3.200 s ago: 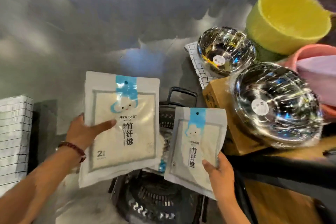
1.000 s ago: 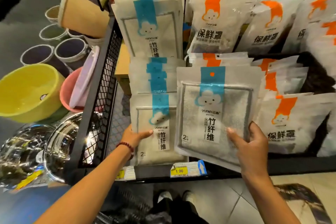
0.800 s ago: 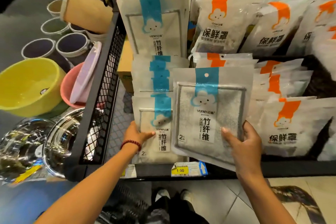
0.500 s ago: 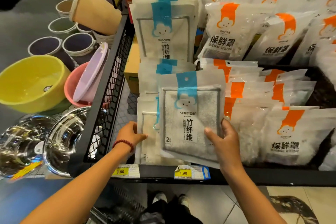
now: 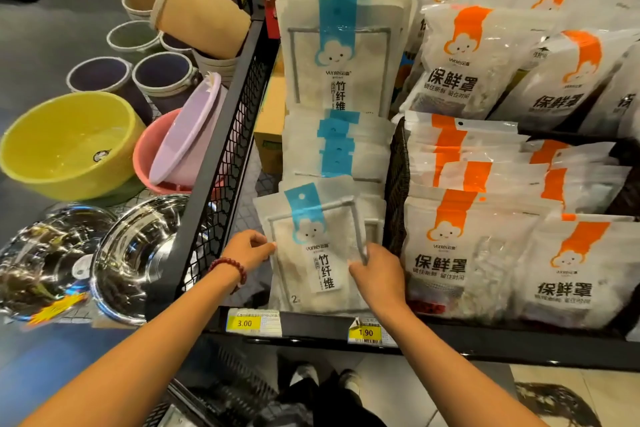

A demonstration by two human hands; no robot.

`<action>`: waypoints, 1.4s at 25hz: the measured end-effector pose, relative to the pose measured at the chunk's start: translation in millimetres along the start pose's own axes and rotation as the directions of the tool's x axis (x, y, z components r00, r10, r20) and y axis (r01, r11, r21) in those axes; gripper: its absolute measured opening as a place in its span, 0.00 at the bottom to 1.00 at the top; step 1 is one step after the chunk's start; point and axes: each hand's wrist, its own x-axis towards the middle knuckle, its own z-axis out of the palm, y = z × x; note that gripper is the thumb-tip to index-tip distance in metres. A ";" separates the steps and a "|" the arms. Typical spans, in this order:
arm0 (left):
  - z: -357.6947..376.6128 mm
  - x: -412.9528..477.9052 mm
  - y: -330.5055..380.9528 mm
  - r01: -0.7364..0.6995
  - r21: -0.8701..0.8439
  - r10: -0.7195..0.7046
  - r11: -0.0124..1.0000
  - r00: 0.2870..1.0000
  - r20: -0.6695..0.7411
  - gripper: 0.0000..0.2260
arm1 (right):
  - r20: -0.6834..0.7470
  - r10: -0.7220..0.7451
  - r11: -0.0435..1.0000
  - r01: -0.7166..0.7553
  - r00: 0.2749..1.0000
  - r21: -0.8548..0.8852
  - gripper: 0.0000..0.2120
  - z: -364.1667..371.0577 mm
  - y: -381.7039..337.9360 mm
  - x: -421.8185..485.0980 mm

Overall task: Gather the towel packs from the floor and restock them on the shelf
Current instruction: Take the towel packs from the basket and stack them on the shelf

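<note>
A white towel pack [image 5: 317,253] with a blue cloud label stands tilted at the front of the lower row on the black shelf [image 5: 311,326]. My left hand [image 5: 247,248] grips its left edge. My right hand [image 5: 375,274] holds its right edge and lower right corner. Behind it stand several more blue-label towel packs [image 5: 337,156], and a further stack [image 5: 337,55] fills the tier above. The pack's bottom sits behind the shelf's front rail.
Orange-label bags [image 5: 460,246] fill the shelf to the right, past a black wire divider [image 5: 396,191]. A mesh side panel [image 5: 221,166] bounds the shelf on the left. Beyond it sit steel bowls [image 5: 138,253], a yellow basin [image 5: 69,146] and pots. Price tags [image 5: 244,322] line the rail.
My right hand has brought its towel pack leftward and down into the front of the row, over the pack my left hand held. Both hands now hold this front pack's edges.
</note>
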 end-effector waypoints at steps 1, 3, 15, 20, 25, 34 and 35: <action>1.8 1.4 -0.2 -0.005 0.012 0.005 1.000 1.000 0.007 0.05 | 0.046 0.009 0.989 -0.002 0.999 -0.150 0.05 2.4 -1.4 1.1; 6.4 4.1 -1.4 -0.046 0.068 0.045 0.997 0.999 0.011 0.07 | 0.113 0.043 0.941 -0.002 0.993 -0.337 0.05 3.1 -2.6 2.1; -54.9 -7.2 -6.0 -0.321 0.623 0.519 0.714 0.839 -0.162 0.17 | 0.151 0.094 0.838 0.003 0.984 -0.546 0.11 1.0 11.4 -8.8; -66.8 -13.6 -28.8 -0.244 0.734 0.542 0.634 0.817 -0.197 0.29 | 0.250 0.154 0.744 0.055 0.956 -0.665 0.13 5.3 4.5 -5.0; -76.1 -13.6 -36.1 -0.114 0.684 0.400 0.720 0.874 -0.275 0.28 | 0.230 -0.007 0.811 0.140 0.973 -0.568 0.03 1.2 4.7 -17.5; -93.5 -173.4 -98.1 0.070 0.230 0.081 0.971 0.805 -0.587 0.17 | 0.331 -0.692 0.650 0.753 0.642 -0.102 0.12 3.4 -32.6 -100.7; -88.8 -202.1 -122.5 0.129 0.165 0.000 0.978 0.789 -0.615 0.16 | 0.386 -0.728 0.596 0.802 0.566 -0.052 0.11 11.6 -34.6 -116.6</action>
